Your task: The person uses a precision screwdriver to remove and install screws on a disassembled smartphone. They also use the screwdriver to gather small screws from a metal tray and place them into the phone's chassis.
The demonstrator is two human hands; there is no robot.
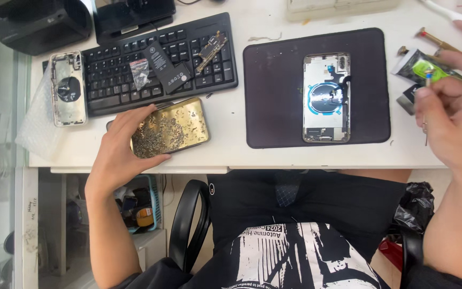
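meanwhile left hand (pixel 121 147) grips gold tray (pixel 171 127) (right hand (pixel 453 112) pinches screwdriver (pixel 426 107)).

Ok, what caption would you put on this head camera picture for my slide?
Left hand grips a gold tray of tiny screws; right hand holds a small screwdriver near an opened phone.

Both forearms are bare right up to the elbow, with no watch, strap or ring showing on the left hand (pixel 121 147) or the right hand (pixel 453 115). The fingernails are short and plain. Well back from the hands, the person wears a black short-sleeved T-shirt (pixel 295 251) with a large white and grey print across the chest, blocky and streaked like a photo graphic, with small lettering above it. The lap is covered in black cloth, with a bluish patch near its upper edge.
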